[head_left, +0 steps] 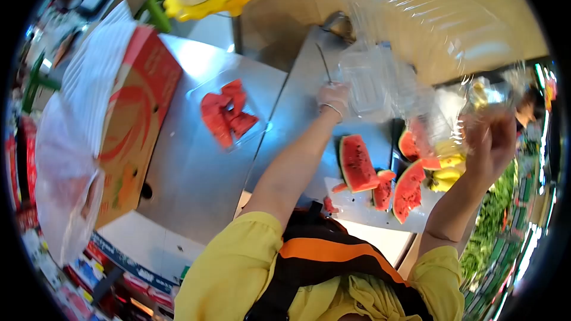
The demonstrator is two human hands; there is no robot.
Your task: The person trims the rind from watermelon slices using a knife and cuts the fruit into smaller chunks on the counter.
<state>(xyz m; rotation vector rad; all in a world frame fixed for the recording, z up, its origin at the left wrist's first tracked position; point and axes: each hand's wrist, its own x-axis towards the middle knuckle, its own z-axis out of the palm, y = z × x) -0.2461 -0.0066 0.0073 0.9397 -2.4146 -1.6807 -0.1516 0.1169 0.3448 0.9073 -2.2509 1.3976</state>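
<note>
My left hand (334, 94), in a thin pale glove, is closed at the near edge of a stack of clear plastic containers (364, 86). A thin dark line rises just beyond its fingers; I cannot make out what it is. My right hand (492, 139) is raised at the right, its fingers curled on crinkled clear plastic wrapping (443, 30) that stretches across the upper right. Below the hands, cut watermelon wedges (358, 163) lie on the metal table, with smaller pieces around them. Red watermelon chunks (221, 113) sit in a clear tray (253, 107) to the left.
A cardboard box (134, 125) with white padding stands on the table's left side. Bananas (447, 175) lie by my right forearm. A yellow scalloped stand (199, 6) is at the top left, and leafy greens (491, 214) fill shelves on the right.
</note>
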